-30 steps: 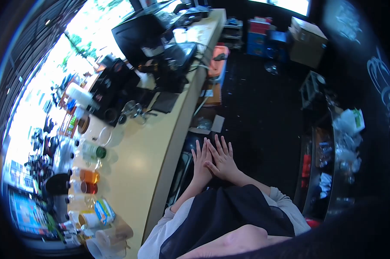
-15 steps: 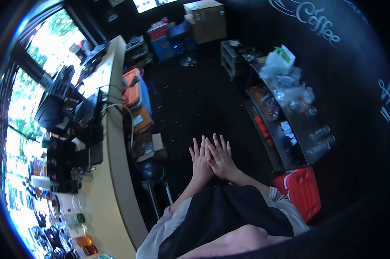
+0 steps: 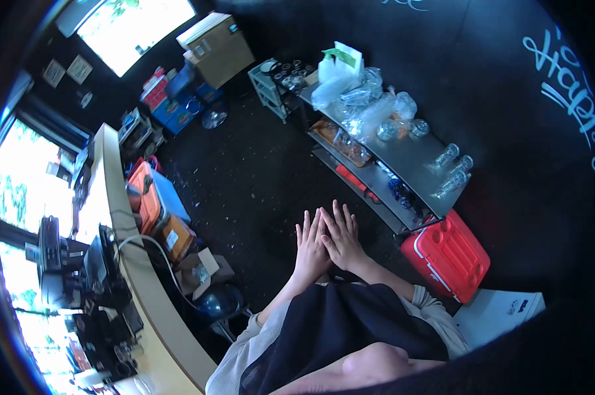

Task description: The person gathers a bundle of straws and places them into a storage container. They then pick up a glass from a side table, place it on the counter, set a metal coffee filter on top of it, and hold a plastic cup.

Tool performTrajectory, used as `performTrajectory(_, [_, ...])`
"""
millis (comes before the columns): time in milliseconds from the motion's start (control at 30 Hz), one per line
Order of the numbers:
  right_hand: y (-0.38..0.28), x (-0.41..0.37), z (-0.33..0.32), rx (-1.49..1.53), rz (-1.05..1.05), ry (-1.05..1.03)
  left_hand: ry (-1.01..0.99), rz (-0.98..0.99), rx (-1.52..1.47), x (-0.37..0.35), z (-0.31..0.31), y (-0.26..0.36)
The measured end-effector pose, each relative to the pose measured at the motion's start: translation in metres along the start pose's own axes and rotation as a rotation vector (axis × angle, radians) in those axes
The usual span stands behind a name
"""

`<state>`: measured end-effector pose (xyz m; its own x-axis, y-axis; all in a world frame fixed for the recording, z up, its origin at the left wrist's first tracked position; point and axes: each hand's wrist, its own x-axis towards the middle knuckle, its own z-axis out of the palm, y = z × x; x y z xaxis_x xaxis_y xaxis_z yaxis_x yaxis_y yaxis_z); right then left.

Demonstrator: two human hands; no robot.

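In the head view, my left hand (image 3: 312,247) is stretched out in front of my body with its fingers spread. My right hand (image 3: 343,241) lies partly over its inner edge, fingers also straight and apart. The two hands touch at the index fingers and thumbs, and part of the left thumb is hidden. Neither one holds anything. Both are raised above the dark floor (image 3: 244,171), nearest to the black shelf unit on the right.
On the right, a black shelf unit (image 3: 412,155) carries plastic bags (image 3: 360,108) and glasses (image 3: 453,172). Beside it stand a red cooler (image 3: 450,255) and a white box (image 3: 491,313). A long counter (image 3: 154,313) runs along the left, with an open carton (image 3: 202,270) and a stool (image 3: 219,303) near it.
My view has turned to the right, so the shelf and cooler show more fully and the white box has come into sight. The hands keep nearly the same touching, spread pose.
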<state>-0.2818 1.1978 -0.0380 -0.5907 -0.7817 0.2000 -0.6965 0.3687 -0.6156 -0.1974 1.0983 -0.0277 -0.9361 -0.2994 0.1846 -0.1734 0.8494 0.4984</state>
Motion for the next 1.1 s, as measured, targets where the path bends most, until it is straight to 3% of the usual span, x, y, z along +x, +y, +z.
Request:
performTrajectory(133, [0.030,0.022,-0.008,-0.015,0.105,0.063,-0.064,0.059,0.025,0.050,0.026,-0.006])
performTrajectory(400, [0.082,0.084,-0.044,-0.082,0.273,0.316,-0.134,0.370,0.060,0.177,0.036,-0.004])
performTrajectory(567, [0.103,0.115,-0.053,-0.165,0.445,0.356,-0.210,0.498,0.049,0.232,0.056,-0.010])
performTrajectory(900, [0.179,0.102,-0.050,-0.261,0.883,0.507,-0.490,0.773,-0.011,0.298,0.154,0.015])
performTrajectory(1100, [0.237,0.087,-0.057,-0.297,0.979,0.574,-0.658,0.835,-0.058,0.328,0.205,0.047])
